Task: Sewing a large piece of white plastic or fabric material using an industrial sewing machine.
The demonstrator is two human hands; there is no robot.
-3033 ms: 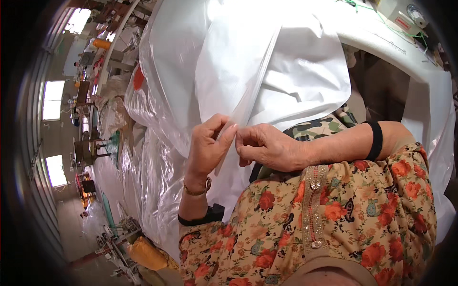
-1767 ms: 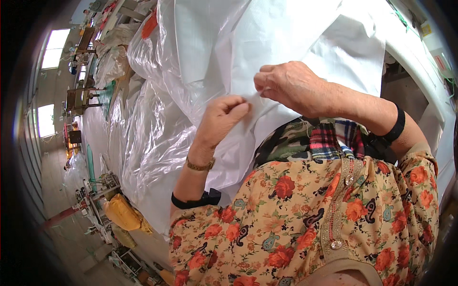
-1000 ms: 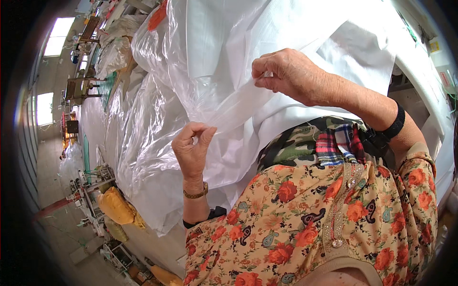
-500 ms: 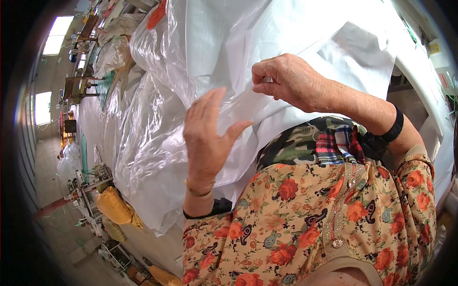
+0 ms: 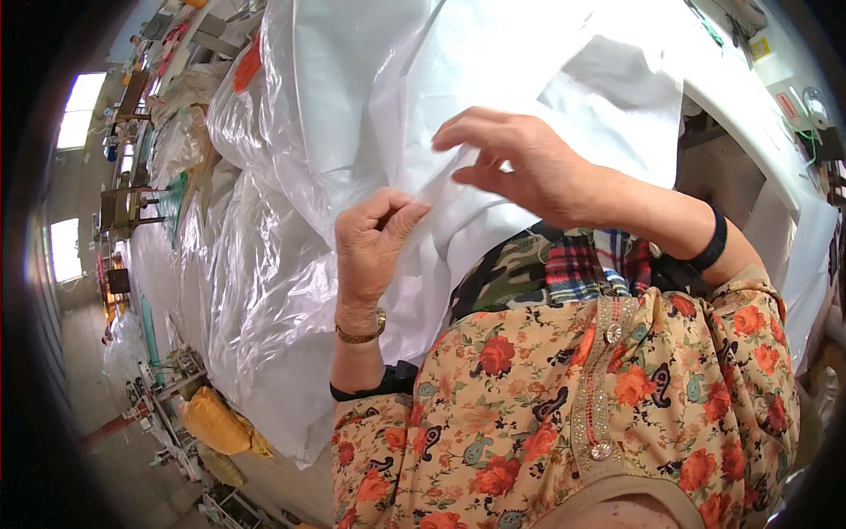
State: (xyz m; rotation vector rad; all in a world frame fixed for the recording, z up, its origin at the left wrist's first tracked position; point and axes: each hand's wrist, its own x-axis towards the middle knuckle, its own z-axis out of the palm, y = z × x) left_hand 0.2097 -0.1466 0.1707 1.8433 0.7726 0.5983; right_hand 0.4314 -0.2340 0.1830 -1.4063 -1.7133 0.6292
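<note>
White sheet (image 5: 502,70) spreads in loose folds in front of the person, from the top of the view down to the lap, with its right-hand part near the curved edge of a white table (image 5: 736,106). The left hand (image 5: 363,251) is over the lower left part of the sheet, thumb and forefinger pinched together on a thin, pale edge of it. The right hand (image 5: 529,167) is just beside it, higher and further right, with thumb and fingers spread apart over the sheet; its fingertips are slightly blurred, and I cannot tell whether they touch the material. Shiny, crumpled clear plastic (image 5: 273,229) lies along the left of the sheet, with a red patch (image 5: 248,66) near its top. Below the sheet, camouflage cloth (image 5: 498,273) and a piece of plaid cloth (image 5: 573,264) cover the lap, next to the hem of a flowered shirt (image 5: 493,423). A watch (image 5: 359,335) circles the left wrist, and a black band (image 5: 712,240) sits around the right forearm. Further left, a yellow bundle (image 5: 214,421) rests beyond the plastic.
</note>
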